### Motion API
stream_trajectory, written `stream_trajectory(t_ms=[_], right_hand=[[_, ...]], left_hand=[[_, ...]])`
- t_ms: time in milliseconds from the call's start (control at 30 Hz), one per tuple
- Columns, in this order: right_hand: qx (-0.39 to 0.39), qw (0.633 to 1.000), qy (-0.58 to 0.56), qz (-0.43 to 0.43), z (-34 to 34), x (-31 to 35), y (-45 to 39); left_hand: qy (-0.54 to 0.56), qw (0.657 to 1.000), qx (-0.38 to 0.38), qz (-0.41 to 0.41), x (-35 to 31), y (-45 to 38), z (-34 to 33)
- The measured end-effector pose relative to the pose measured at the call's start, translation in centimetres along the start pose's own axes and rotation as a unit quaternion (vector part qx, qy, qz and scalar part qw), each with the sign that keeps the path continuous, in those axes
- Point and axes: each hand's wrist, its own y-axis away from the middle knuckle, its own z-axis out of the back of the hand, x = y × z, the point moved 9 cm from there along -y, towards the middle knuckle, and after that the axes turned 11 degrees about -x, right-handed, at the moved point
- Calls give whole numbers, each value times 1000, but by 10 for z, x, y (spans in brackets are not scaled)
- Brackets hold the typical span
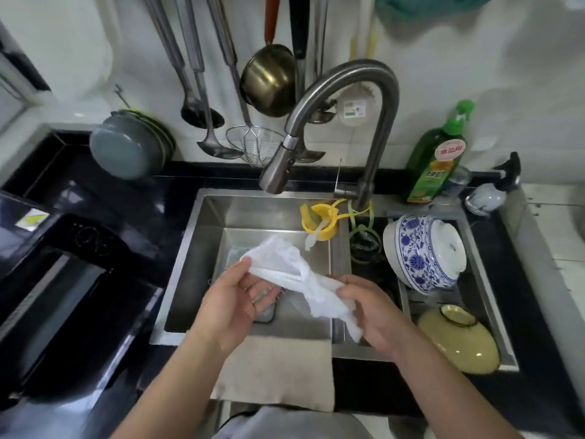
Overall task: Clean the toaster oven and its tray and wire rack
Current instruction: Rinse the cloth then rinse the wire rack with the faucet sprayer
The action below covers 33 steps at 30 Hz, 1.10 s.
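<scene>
Over the steel sink [190, 248] both my hands hold a white cloth [285, 264] stretched between them. My left hand [231, 305] pinches its left end with thumb and fingers. My right hand [370, 312] grips the right end, with a crumpled tail hanging below. A metal tray [231, 239] lies in the sink basin under the cloth, partly hidden. A bit of wire [269, 320] shows by my left palm. The black toaster oven [57, 280] stands on the counter at the left, its glass door facing up towards me.
The faucet [348, 122] arches over the sink, no water visible. A blue-and-white bowl [421, 251] and a yellow bowl [459, 340] sit in the right drainer. A green detergent bottle [440, 153] stands behind. A beige towel [278, 369] drapes over the sink's front edge. Ladles hang above.
</scene>
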Motion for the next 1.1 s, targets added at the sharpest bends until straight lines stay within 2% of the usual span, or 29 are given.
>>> stream_trajectory(t_ms=[67,133,167,233,333,467,533,567,633,667,733,800,867,933,1033,1100], right_hand=[[18,991,131,-1,-2,-3,0],[4,955,293,35,-1,-2,-2],[13,952,300,51,-6,0,-1],[81,975,204,35,-31,-1,7],[177,966,182,40,-72,-8,15],[163,962,188,115,-73,15,16],[167,954,188,163,-66,31,22],[174,954,170,174,-65,38,25],[175,970,86,148,-68,41,25],[158,978,56,123,-70,36,18],[132,988,69,50,-74,11,8],[187,973,125,-57,-81,-32,10],[265,946,135,-127,-87,-71,25],[261,950,123,-124,-88,-89,30],[174,962,205,-42,-85,-93,14],[138,973,170,-67,-87,-99,6]], left_hand=[[-29,998,-18,-54,-10,7,2],[-67,994,-16,-86,-16,15,-1],[-91,992,-4,-91,-18,21,-6],[-149,983,37,-96,-20,32,-16],[-228,963,81,-115,-31,48,-28],[-342,920,65,-178,-71,62,-23],[-353,906,70,-225,-98,65,-12],[-317,920,82,-214,-104,63,-5],[-196,969,100,-115,-87,50,6],[-149,983,84,-65,-66,40,12],[-92,995,-7,40,-11,23,27],[-27,986,-95,138,41,15,44],[32,975,-167,142,56,16,59],[59,972,-209,92,48,13,83],[-29,993,-105,33,27,22,94],[-139,989,-38,36,27,35,106]])
